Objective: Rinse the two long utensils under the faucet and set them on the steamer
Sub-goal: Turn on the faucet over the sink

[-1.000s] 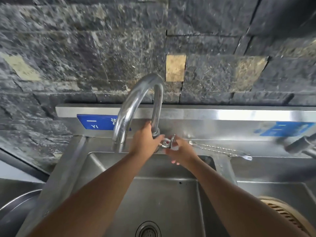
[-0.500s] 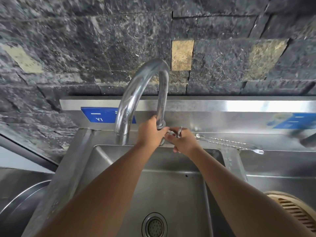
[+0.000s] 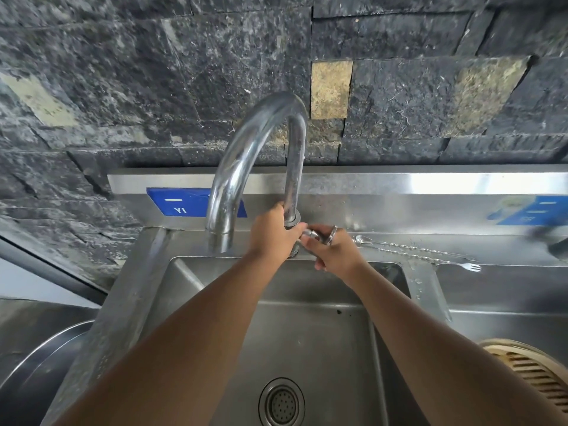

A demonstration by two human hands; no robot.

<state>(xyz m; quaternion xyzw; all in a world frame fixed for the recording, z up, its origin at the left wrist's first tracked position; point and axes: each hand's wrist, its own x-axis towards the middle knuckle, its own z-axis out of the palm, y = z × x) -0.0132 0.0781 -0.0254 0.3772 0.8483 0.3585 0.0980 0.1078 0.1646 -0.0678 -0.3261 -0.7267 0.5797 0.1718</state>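
My left hand (image 3: 272,233) stays wrapped round the faucet (image 3: 252,167) base; my right hand (image 3: 333,252) has closed on the handle (image 3: 316,235). No water visible yet, I think. Utensils (image 3: 415,255) lie at three o'clock on the ledge, steamer (image 3: 534,373) at five.

Looking like a commercial kitchen: steel double sink (image 3: 307,318) with a tall gooseneck faucet (image 3: 255,155), steel backsplash (image 3: 399,192) carrying blue labels (image 3: 181,202), rough dark stone wall (image 3: 153,72) sitting behind, bamboo steamer (image 3: 534,370) sitting in the right basin.
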